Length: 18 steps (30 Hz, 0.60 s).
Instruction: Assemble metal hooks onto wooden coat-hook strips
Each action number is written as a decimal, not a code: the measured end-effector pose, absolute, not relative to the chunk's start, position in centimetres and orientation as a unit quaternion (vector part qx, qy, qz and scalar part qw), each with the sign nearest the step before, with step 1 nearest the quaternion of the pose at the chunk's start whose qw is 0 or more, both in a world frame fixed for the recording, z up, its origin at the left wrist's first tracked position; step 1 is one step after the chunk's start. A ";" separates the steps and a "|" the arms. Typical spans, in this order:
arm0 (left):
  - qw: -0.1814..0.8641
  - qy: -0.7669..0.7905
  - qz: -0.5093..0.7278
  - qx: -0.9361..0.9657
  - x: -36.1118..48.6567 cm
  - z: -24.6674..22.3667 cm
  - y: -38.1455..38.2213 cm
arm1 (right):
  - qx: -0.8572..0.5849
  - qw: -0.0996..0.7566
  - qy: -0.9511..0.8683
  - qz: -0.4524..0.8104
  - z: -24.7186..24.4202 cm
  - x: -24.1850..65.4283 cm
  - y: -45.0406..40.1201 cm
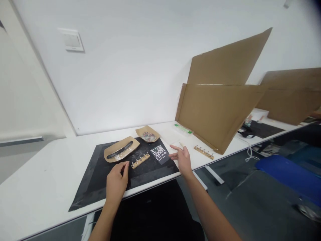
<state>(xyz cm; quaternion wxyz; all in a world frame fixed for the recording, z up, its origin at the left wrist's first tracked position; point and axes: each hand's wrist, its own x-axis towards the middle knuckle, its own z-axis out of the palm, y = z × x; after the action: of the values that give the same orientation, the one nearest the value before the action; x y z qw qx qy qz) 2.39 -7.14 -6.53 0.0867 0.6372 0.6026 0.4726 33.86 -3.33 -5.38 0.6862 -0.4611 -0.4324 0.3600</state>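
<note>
My left hand [117, 177] is closed, thumb and fingertips pinched together, at the left end of a small wooden strip with metal pegs [140, 161] on the black mat [92, 182]. Whatever it pinches is too small to make out. Over the right edge of the mat, my right hand [182, 159] has its fingers spread, and a thin pale stick [181, 144] shows by them. A dark card with white pieces [159, 154] lies left of that hand. Behind the strip sits a cardboard tray with a dark curved bar [121, 149].
A second tray [147, 134] holds small bits. Another pegged strip [203, 152] lies on the white table [35, 187] at right. A green-white packet [183, 129] is near a standing cardboard divider [215, 110]. A blue chair [288, 179] stands beyond the table at right.
</note>
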 end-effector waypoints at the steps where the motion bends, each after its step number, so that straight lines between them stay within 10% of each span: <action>1: 0.081 0.601 0.473 0.640 2.4 -6.6 -7.1 | -0.464 0.679 -0.442 0.359 -5.3 33.8 -3.3; 18: 0.047 0.597 0.461 0.655 2.3 -7.0 -7.0 | -0.501 0.521 -0.608 0.330 -4.5 32.8 -4.0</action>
<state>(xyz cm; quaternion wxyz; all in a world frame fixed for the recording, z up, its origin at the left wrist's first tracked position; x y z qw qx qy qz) 2.30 -7.00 -6.98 0.0466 0.6549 0.5972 0.4607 32.76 -3.99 -4.54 0.5206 -0.5006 -0.6079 0.3300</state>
